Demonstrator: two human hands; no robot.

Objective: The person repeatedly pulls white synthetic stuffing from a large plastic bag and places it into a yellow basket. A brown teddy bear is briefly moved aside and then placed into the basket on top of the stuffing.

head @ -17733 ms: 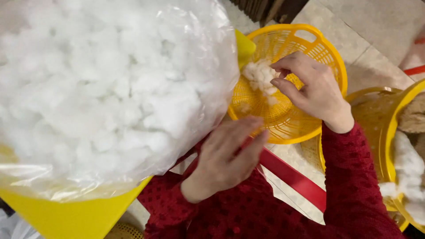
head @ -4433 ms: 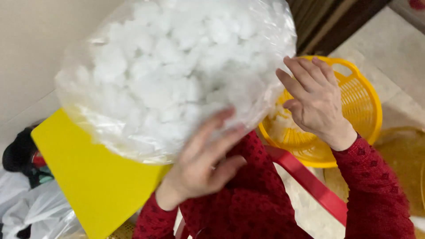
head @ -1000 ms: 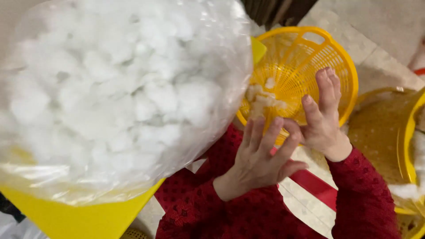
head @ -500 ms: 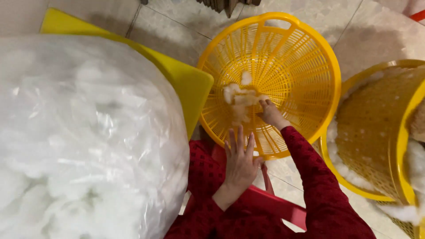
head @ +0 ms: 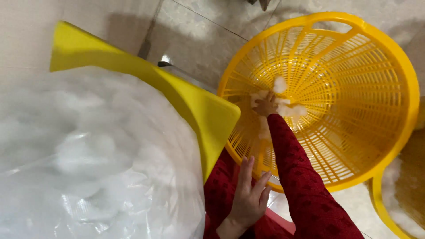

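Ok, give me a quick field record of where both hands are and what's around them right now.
right hand: reaching deep into the yellow basket, on the white stuffing clumps at its bottom; grip not clear
left hand: open, fingers spread, holding nothing, by the basket's near rim
clear bag of white stuffing: fills lower left, resting on a yellow stool
second yellow basket: right edge, white fluff along its wall
floor: pale tiles

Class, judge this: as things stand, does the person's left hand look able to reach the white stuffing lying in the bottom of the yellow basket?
Probably yes. The left hand hovers open near the yellow basket, whose open mouth faces it, but the right arm crosses the opening and the right hand already sits on the white stuffing.
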